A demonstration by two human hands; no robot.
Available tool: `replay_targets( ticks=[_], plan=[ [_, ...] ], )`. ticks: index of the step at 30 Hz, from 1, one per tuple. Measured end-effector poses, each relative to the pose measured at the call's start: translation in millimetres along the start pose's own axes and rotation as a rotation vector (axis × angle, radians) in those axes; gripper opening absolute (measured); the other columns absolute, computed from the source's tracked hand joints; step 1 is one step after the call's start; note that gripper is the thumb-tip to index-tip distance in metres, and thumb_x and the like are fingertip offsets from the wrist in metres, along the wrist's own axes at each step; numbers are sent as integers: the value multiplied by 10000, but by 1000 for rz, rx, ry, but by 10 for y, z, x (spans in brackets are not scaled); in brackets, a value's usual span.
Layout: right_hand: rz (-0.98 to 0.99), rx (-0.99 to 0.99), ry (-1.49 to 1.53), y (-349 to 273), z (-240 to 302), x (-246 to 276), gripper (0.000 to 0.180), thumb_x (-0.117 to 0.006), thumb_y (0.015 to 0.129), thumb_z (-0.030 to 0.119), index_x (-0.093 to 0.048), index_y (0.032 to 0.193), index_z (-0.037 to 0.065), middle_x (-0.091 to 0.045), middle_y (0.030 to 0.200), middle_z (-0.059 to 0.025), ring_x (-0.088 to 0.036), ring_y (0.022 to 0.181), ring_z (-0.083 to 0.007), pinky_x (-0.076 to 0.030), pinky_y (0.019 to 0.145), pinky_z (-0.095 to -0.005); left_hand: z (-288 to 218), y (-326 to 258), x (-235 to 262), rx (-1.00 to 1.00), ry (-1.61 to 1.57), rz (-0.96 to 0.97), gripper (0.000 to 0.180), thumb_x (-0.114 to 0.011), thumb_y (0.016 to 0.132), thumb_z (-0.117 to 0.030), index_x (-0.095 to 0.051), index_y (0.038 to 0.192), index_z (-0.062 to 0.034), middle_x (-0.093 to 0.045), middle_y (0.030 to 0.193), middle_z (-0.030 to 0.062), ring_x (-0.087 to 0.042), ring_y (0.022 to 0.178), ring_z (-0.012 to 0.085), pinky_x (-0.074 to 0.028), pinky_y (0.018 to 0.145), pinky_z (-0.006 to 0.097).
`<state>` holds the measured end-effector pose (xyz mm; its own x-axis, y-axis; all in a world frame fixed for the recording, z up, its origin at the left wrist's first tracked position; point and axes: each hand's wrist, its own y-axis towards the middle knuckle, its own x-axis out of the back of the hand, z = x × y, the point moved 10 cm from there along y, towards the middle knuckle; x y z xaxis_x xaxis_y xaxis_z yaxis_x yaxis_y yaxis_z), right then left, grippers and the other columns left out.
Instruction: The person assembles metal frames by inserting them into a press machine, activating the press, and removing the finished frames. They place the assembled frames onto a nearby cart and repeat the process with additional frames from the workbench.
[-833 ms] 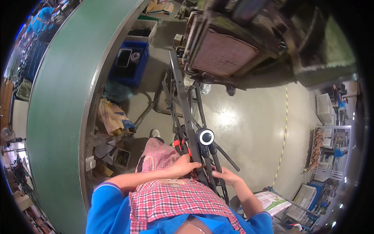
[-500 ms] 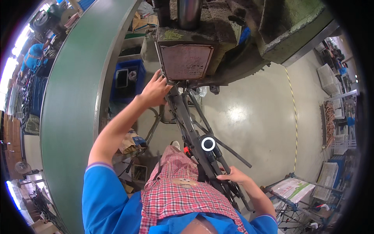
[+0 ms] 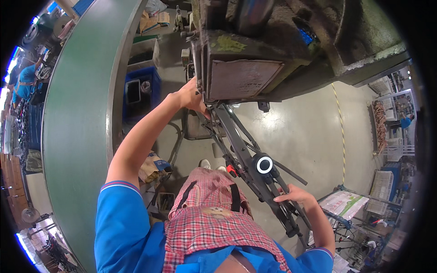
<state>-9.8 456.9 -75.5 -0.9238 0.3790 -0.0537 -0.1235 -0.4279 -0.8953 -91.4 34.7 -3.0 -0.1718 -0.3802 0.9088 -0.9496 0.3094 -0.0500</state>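
The long black metal frame [image 3: 248, 157] runs slantwise from the underside of the grey press machine [image 3: 255, 68] down toward the person's right hip, its long axis pointing up-left to down-right; it sits just above the lap, over the pale concrete floor [image 3: 309, 132]. A black round fitting with a white ring [image 3: 264, 164] is mounted near its middle. The frame's upper end is hidden under the rusty plate [image 3: 241, 79] of the machine, and its lower end is partly covered by the right hand [image 3: 296, 195], so how it ends cannot be made out.

The left hand [image 3: 191, 95] is raised to the machine's left edge at the frame's top; its fingers curl there, but whether they are clamped on anything cannot be told. The right hand's fingers are closed around the frame's lower bars.

A broad green conveyor belt [image 3: 77, 127] curves along the left. Between it and the machine stands a blue crate [image 3: 139, 93] holding dark parts. A red-checked apron [image 3: 209, 218] covers the lap, and a red-tipped piece [image 3: 231, 170] shows just beside the frame.
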Motion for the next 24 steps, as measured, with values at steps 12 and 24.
replay_targets(
  ticks=[12,24],
  plan=[
    [-2,-130,-91,10,-43,193,670,-841,614,357,-566,1071,-50,-606,845,-66,-579,728,-139,-458,609,-254,74,32,-117,-13,98,107,912,-684,541,-705,-533,1273,-181,-441,1369,111,-282,1319,308,-114,1107,457],
    [-47,-53,-201,-171,289,256,465,-793,666,347,-663,932,-11,-638,771,-47,-589,693,-132,-455,628,-279,179,-113,-60,13,-33,-63,941,-737,473,-680,-572,1229,-144,-492,1304,136,-371,1269,287,-105,1127,448]
  ],
)
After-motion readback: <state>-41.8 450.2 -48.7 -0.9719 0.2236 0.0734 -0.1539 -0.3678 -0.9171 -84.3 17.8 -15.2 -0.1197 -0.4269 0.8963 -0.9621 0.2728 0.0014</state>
